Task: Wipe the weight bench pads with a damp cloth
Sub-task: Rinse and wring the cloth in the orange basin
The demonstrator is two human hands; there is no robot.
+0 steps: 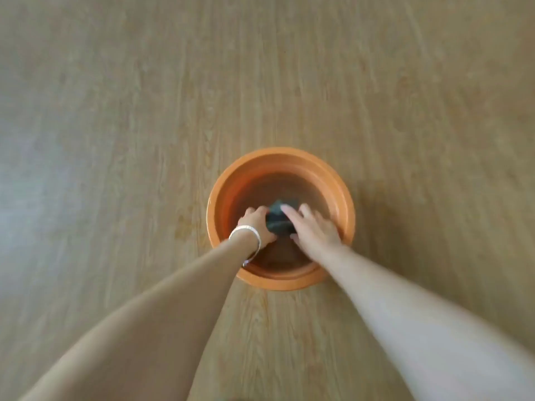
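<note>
While dark cloth (279, 219) sits bunched inside orange basin (344, 204), it lies between both hands: left hand (256, 224) curls around left end, right hand (314, 227) fingers laid over right end, grip unclear; both equally near.

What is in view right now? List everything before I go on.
floor: one, light wood grain, fills the view
basin: one, orange, round, on the floor just right of centre
water: what looks like a shallow clear pool, inside the basin
cloth: one, dark grey, bunched, in the basin between the hands
bracelet: one, pale silver or white, on the left wrist
left hand: one, in the basin, fingers curled round the cloth's left side
right hand: one, in the basin, fingers fairly straight, resting on the cloth's right side
</note>
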